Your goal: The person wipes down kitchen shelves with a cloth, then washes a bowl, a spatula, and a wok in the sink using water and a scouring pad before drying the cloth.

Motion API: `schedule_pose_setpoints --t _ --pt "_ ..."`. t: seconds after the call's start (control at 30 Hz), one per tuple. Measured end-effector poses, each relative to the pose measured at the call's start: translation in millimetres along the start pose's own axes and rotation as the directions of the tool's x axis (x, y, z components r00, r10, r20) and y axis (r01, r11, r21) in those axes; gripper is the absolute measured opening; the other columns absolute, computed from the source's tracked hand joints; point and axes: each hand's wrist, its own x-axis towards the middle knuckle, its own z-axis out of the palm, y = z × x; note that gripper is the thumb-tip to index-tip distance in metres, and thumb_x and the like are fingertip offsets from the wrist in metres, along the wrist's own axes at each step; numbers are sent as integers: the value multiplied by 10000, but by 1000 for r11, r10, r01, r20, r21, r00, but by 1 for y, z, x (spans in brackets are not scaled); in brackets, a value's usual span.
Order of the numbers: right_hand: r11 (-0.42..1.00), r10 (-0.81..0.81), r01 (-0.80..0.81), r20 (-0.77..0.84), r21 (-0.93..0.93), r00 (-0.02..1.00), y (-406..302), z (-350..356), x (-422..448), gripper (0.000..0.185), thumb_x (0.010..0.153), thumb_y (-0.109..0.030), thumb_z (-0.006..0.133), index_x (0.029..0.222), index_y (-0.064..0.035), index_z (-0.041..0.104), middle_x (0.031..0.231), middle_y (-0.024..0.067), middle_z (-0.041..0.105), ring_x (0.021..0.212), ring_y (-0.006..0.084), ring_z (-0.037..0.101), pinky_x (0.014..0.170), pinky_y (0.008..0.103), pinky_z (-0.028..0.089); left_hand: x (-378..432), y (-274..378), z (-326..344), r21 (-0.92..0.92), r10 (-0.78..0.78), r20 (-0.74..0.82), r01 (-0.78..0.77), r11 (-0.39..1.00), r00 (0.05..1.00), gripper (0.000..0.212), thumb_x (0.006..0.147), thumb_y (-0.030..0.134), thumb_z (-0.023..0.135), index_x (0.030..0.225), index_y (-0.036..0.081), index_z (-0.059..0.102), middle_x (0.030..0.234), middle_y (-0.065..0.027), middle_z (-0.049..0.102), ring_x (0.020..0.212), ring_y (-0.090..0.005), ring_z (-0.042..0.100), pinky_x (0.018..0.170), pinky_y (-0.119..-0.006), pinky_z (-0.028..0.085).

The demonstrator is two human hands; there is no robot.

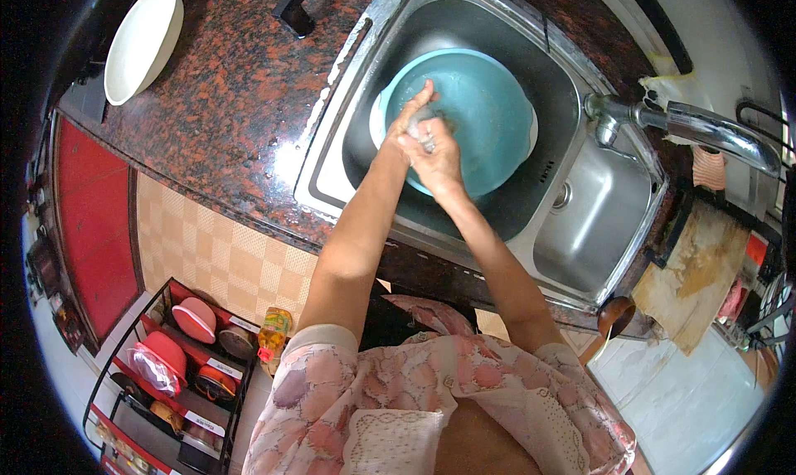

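My left hand (410, 113) and my right hand (440, 158) meet over the left side of a light blue plastic basin (494, 133). Pressed between them is a wet, whitish, translucent thing (420, 120), too blurred and covered to identify. The right fingers curl around it, while the left hand lies along its other side with its upper fingers stretched out. The basin holds some water and stands in the larger bowl of a stainless steel sink (547, 71).
A chrome faucet (703, 124) rises right of the basin, by a smaller sink bowl (597, 220). On the speckled granite countertop (230, 89) stands a white bowl (146, 43). Below left are a rack (208, 375) and an oil bottle (273, 329); a wooden ladle (615, 316) lies right.
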Motion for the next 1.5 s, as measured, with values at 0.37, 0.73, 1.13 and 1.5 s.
schedule_pose_setpoints --t 0.37,0.73,1.13,1.5 --pt "938 134 -147 -63 -314 989 27 -37 40 377 873 -356 465 953 8 524 917 289 566 848 396 566 710 455 427 1 -16 15 244 112 -401 -11 970 909 263 815 194 594 975 -9 545 854 -129 600 756 -220 592 640 -364 479" --pt "667 -45 247 293 -703 955 98 -18 14 491 824 -269 516 1220 6 421 1208 265 364 1127 422 382 893 476 386 0 -23 -16 824 541 -277 -94 559 794 614 785 175 596 1296 -28 324 1292 -242 354 1130 -345 441 925 -391 397" --pt "916 -8 226 548 -331 836 0 -63 18 165 821 -72 504 954 -1 568 871 166 568 847 290 548 802 342 414 3 -9 -13 176 -200 -343 272 946 918 673 759 546 582 1293 210 348 1269 -158 418 1059 -364 466 792 -589 351" --pt "483 151 -479 470 732 870 34 -73 32 355 855 -259 517 1155 -69 514 998 101 584 926 212 562 844 330 428 -51 -16 39 104 -222 143 209 972 964 403 749 261 705 1061 111 499 1026 -108 526 966 -246 528 752 -441 504"
